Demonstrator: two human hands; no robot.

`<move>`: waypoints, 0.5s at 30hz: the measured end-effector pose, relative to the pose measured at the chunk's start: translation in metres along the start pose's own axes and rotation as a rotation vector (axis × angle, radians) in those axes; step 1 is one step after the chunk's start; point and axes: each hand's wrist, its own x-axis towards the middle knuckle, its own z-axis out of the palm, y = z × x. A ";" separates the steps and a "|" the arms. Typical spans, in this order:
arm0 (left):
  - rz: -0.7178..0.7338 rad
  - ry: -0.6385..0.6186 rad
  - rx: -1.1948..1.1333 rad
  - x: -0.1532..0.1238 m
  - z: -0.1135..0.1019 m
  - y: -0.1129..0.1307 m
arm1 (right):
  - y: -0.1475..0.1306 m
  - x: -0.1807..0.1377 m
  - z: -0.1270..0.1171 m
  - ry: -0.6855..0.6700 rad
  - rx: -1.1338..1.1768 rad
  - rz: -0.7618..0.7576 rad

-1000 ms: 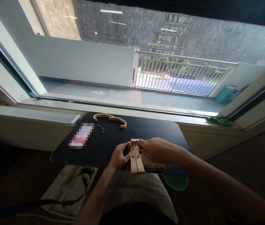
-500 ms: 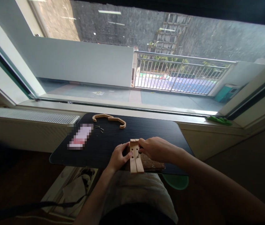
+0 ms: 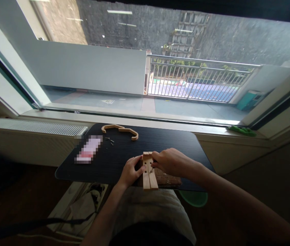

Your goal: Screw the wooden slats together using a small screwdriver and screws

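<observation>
Near the front edge of the black table, a pale wooden piece (image 3: 150,181) made of two strips side by side, with several dark holes, lies over a brown wooden block (image 3: 167,179). My left hand (image 3: 132,171) is closed around its left side, thumb on the near face and fingers behind. My right hand (image 3: 164,159) is closed at its right side over a small dark tool, mostly hidden by the fingers. A thin metal shaft or screw (image 3: 151,170) shows beneath that hand, at the wooden strips.
Two curved wooden hooks (image 3: 128,130) lie at the back of the black table (image 3: 178,140). Several screws (image 3: 111,141) lie beside a blurred pink-white packet (image 3: 88,149). A green basin (image 3: 195,198) is under the table's right front. A window sill and radiator (image 3: 32,126) stand behind.
My right hand has turned slightly at the wooden piece, and the dark end of the tool is now more hidden. My left hand keeps its hold.
</observation>
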 end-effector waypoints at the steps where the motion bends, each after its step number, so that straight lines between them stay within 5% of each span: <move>1: -0.001 0.000 -0.010 0.000 0.000 0.000 | 0.000 0.000 0.000 0.006 -0.005 -0.001; 9: -0.023 0.027 -0.251 -0.007 -0.004 -0.004 | -0.004 0.001 0.001 0.055 -0.003 0.007; 15: -0.032 0.005 -0.115 -0.004 -0.001 -0.003 | -0.005 0.004 0.003 0.116 0.028 -0.048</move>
